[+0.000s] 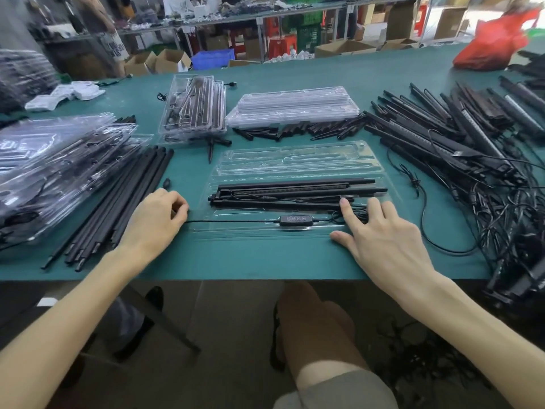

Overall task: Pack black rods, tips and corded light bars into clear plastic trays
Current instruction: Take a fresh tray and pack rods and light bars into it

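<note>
An open clear plastic tray (295, 160) lies in front of me on the green table (265, 261). Its near half holds black rods and a light bar (295, 193) laid side by side. The bar's cord runs along the front channel with an inline controller (292, 219). My left hand (156, 219) is curled at the tray's left edge, pinching the cord's end. My right hand (380, 240) rests spread on the tray's right end, index fingertip touching the rods. Loose black rods (118, 196) lie at the left, black tips (295, 131) behind the tray, and corded light bars (457, 137) are piled at the right.
Empty trays (292, 107) are stacked at the back centre, with packed trays (191, 110) beside them and more packed trays (53, 160) at the far left. Tangled cords (486, 202) spread right. A red bag (492, 45) sits far right. The table's edge runs just below my hands.
</note>
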`<state>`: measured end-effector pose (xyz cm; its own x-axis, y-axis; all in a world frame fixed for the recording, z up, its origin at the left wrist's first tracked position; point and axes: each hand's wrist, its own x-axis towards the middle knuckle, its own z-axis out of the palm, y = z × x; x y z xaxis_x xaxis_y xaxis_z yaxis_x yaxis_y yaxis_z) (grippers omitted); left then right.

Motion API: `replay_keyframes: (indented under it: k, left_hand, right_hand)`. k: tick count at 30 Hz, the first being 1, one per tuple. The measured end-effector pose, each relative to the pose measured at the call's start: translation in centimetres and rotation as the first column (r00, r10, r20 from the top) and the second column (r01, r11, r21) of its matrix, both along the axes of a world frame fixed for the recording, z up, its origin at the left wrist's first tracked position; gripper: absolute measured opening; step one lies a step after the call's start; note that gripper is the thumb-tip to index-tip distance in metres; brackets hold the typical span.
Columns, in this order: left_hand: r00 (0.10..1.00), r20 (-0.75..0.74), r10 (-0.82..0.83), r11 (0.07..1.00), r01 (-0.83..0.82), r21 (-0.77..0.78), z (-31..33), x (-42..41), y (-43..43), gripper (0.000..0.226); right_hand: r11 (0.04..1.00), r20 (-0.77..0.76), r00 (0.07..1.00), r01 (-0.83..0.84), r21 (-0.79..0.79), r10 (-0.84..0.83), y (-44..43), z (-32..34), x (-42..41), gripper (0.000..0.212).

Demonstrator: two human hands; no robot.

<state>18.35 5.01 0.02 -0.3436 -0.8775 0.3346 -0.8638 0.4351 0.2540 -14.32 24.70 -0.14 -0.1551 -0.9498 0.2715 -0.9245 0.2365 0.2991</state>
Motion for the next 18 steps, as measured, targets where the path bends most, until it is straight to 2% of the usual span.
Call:
replay_keyframes:
  k: [5, 8, 13, 16, 18]
  left_hand:
    - [0.997, 0.075, 0.020, 0.999, -0.017, -0.047, 0.8, -1.3, -0.6, 0.009]
    - [0.995, 0.060, 0.084, 0.995, -0.080, -0.066, 2.0, -3.4, -2.0, 0.013]
    - [0.995, 0.015, 0.094, 0.994, -0.095, 0.060, 3.4, -8.9, -4.7, 0.018]
    - [0.999, 0.042, -0.001, 1.000, 0.000, 0.022, 3.5, -12.7, -5.2, 0.022]
    - [0.993, 0.023, -0.114, 0.992, 0.112, 0.059, 3.5, -15.4, -5.3, 0.024]
  right_hand:
    - [1.000, 0.014, 1.000, 0.007, 0.003, -0.007, -0.2, -0.2, -0.1, 0.069]
    - [1.000, 0.043, 0.999, 0.014, -0.012, -0.014, -0.3, -0.3, -0.1, 0.069]
    - [1.000, 0.077, 0.997, 0.022, -0.006, -0.021, -0.3, -0.2, -0.1, 0.067]
    - [0.998, 0.083, 0.996, 0.030, -0.057, -0.025, -0.3, -0.4, -0.1, 0.063]
    - [0.993, 0.087, 0.996, 0.019, -0.119, -0.009, -0.4, -0.8, -0.2, 0.061]
